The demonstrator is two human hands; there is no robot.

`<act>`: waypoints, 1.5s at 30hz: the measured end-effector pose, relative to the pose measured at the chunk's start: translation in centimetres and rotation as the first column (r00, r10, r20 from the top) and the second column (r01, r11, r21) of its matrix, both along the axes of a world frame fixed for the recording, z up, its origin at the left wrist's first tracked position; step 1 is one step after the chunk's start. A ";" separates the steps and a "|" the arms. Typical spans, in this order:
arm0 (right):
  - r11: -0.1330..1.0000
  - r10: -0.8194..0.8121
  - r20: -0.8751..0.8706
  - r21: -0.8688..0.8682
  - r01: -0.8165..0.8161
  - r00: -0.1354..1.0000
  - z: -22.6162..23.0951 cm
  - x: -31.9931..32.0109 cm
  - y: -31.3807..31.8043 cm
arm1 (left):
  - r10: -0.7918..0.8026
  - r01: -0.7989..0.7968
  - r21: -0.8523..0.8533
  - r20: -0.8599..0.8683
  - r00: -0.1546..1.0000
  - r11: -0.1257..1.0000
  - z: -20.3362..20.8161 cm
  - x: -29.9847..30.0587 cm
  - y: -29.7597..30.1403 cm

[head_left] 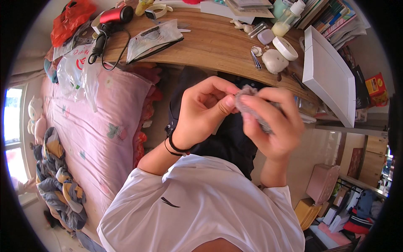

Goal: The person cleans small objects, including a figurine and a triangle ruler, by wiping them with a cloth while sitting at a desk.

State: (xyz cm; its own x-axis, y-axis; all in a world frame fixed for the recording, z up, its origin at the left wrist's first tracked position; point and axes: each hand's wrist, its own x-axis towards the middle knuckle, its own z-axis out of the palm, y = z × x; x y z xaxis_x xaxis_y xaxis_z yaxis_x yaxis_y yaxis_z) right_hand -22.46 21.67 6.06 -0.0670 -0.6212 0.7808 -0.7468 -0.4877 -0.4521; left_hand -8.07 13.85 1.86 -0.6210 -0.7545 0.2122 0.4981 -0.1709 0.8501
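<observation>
A small, soft-looking grey fuzzy piece (248, 92) is held up in front of my chest, just off the desk's near edge. My right hand (277, 122) wraps round it, with part of it showing below the fingers. The thumb and forefinger of my left hand (205, 109) are pinched together at its left edge. Whether they also hold something finer there is too small to tell. What kind of thing the grey piece is does not show, as my fingers cover much of it.
On the wooden desk (201, 38) lie a clear zip pouch (153, 40), a red hair dryer (116, 15), a nail clipper (255, 60), a white fluffy ball (275, 61) and a pump bottle (287, 19). A white box lid (329, 73) leans at right. The pink bed (96, 134) is at left.
</observation>
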 end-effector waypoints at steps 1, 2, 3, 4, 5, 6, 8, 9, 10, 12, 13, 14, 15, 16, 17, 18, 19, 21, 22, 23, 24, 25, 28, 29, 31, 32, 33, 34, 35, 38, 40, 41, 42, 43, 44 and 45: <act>1.000 -0.002 0.001 0.000 0.002 1.000 -0.1 -0.1 0.0 | 0.014 -0.014 -0.018 0.014 1.000 1.000 0.1 -0.1 0.1; 1.000 0.020 -0.017 0.021 -0.020 1.000 -0.3 -0.3 -0.1 | 0.028 -0.027 -0.036 0.027 0.999 0.999 0.1 -0.2 0.1; 0.998 0.043 -0.036 0.043 -0.042 0.998 -0.4 -0.4 -0.1 | 0.008 -0.007 -0.012 0.027 1.000 1.000 0.0 -0.2 -0.1; 0.998 0.042 -0.034 0.043 -0.040 0.999 -0.6 -0.6 0.1 | 0.006 -0.006 -0.012 0.028 1.000 1.000 -0.2 0.0 -0.2; 0.992 0.066 -0.014 0.106 -0.065 0.998 -0.7 -0.8 0.4 | 0.027 -0.026 -0.030 0.034 0.999 0.999 -0.4 0.1 -0.3; 0.982 0.090 0.008 0.169 -0.090 0.996 -0.7 -1.0 0.6 | 0.047 -0.046 -0.049 0.040 0.998 0.998 -0.6 0.2 -0.3; 0.990 0.063 -0.005 0.124 -0.062 0.998 -0.9 -1.2 0.3 | 0.066 -0.064 -0.058 0.036 0.997 0.996 -0.7 0.0 -0.3; 0.996 0.039 -0.016 0.078 -0.037 0.999 -0.9 -1.3 0.1 | 0.023 -0.021 -0.028 0.070 0.997 0.999 -0.6 -0.1 0.1; 0.996 0.037 -0.014 0.079 -0.036 0.999 -1.1 -1.2 0.1 | -0.021 0.021 0.004 0.102 0.995 1.000 -0.5 -0.2 0.4; 0.992 0.067 0.026 0.110 -0.069 0.997 -1.5 -0.9 0.1 | -0.009 0.008 0.010 0.102 0.995 1.000 -0.7 -0.3 0.4; 0.990 0.063 0.021 0.123 -0.065 0.998 -1.6 -1.0 0.2 | 0.020 -0.019 -0.013 0.096 0.995 1.000 -1.0 -0.2 0.2; 0.990 0.063 0.023 0.123 -0.065 0.998 -1.7 -1.1 0.3 | 0.051 -0.048 -0.035 0.089 0.995 0.998 -1.4 -0.1 0.0; 0.988 0.089 0.008 0.130 -0.089 0.996 -1.8 -1.2 0.4 | 0.051 -0.049 -0.047 0.028 0.998 0.998 -1.8 -0.3 -0.2; 0.984 0.116 -0.007 0.136 -0.114 0.993 -1.9 -1.3 0.5 | 0.051 -0.049 -0.047 0.030 0.998 0.998 -1.7 -0.3 0.1; 0.990 0.111 0.022 0.087 -0.112 0.994 -1.7 -1.5 0.6 | 0.026 -0.027 0.005 0.057 0.998 1.000 -1.3 -0.3 0.7; 0.990 0.109 0.025 0.087 -0.111 0.994 -1.5 -1.6 0.6 | 0.001 -0.006 0.058 0.083 0.997 0.998 -1.1 -0.4 1.1; 0.996 0.057 0.007 0.067 -0.058 0.998 -1.2 -1.6 0.4 | -0.020 0.017 0.038 0.089 0.996 0.999 -1.3 -0.6 1.2; 0.996 0.044 0.035 0.080 -0.047 0.998 -1.8 -1.5 0.2 | -0.003 0.000 0.035 0.086 0.996 0.999 -2.1 -0.7 1.2; 0.996 0.042 0.039 0.080 -0.045 0.998 -2.1 -1.6 0.3 | 0.016 -0.019 0.031 0.080 0.997 0.999 -2.3 -0.7 1.2; 0.992 0.074 0.026 0.097 -0.076 0.997 -2.4 -1.8 0.4 | 0.031 -0.033 0.065 0.031 0.999 0.997 -2.3 -0.8 1.2; 0.988 0.106 0.012 0.115 -0.107 0.994 -2.5 -2.0 0.6 | 0.028 -0.030 0.063 0.036 0.999 0.998 -2.5 -0.7 1.1; 0.984 0.111 -0.012 0.144 -0.108 0.994 -2.6 -2.3 0.7 | 0.021 -0.025 0.055 0.068 0.997 0.998 -2.9 -0.5 0.9; 0.994 0.075 0.016 0.076 -0.076 0.997 -2.8 -2.5 0.6 | 0.007 -0.013 0.067 0.091 0.996 0.998 -2.9 -0.8 1.2; 0.994 0.072 0.018 0.077 -0.073 0.997 -2.9 -2.4 0.6 | -0.010 0.003 0.089 0.078 0.997 0.996 -2.7 -1.0 1.5; 0.993 0.088 0.031 0.078 -0.090 0.996 -3.2 -2.0 0.4 | 0.004 -0.010 0.062 0.093 0.996 0.998 -2.8 -1.2 1.8; 0.993 0.088 0.033 0.078 -0.091 0.996 -3.2 -2.0 0.5 | 0.019 -0.026 0.058 0.115 0.993 0.998 -3.0 -1.2 1.6; 0.987 0.106 0.031 0.116 -0.109 0.994 -3.3 -2.2 0.8 | 0.021 -0.027 0.057 0.116 0.993 0.998 -3.2 -1.1 1.5; 0.980 0.124 0.030 0.154 -0.127 0.992 -3.3 -2.4 1.0 | 0.025 -0.029 0.061 0.065 0.998 0.998 -3.5 -1.0 1.3; 0.980 0.126 0.032 0.154 -0.129 0.992 -3.4 -2.8 1.1 | 0.029 -0.030 0.065 0.013 0.999 0.997 -3.6 -1.0 1.1; 0.984 0.089 0.269 0.129 -0.127 0.959 -3.2 -3.9 1.3 | -0.140 0.271 0.303 -0.391 0.910 0.914 -3.0 -1.3 0.0; 0.961 0.107 0.393 0.194 -0.196 0.913 -3.4 -4.1 1.3 | -0.151 0.375 0.427 -0.471 0.869 0.823 -2.3 -1.4 -0.2; 0.961 0.107 0.394 0.193 -0.196 0.913 -3.8 -3.8 1.3 | -0.131 0.439 0.474 -0.551 0.824 0.763 -2.3 -1.5 -0.3; 0.907 0.129 0.377 0.329 -0.263 0.917 -4.4 -3.4 1.3 | -0.102 0.504 0.510 -0.625 0.774 0.697 -2.3 -1.6 -0.3; 0.830 0.154 0.362 0.458 -0.319 0.919 -4.7 -3.1 1.3 | -0.103 0.504 0.510 -0.624 0.775 0.697 -2.2 -1.7 -0.2; 0.781 0.223 0.309 0.511 -0.359 0.925 -4.8 -2.9 1.1 | -0.111 0.507 0.520 -0.615 0.781 0.688 -2.2 -1.6 -0.1; 0.775 0.252 0.266 0.520 -0.359 0.930 -5.2 -2.7 1.0 | -0.119 0.510 0.529 -0.606 0.787 0.678 -2.2 -1.7 -0.1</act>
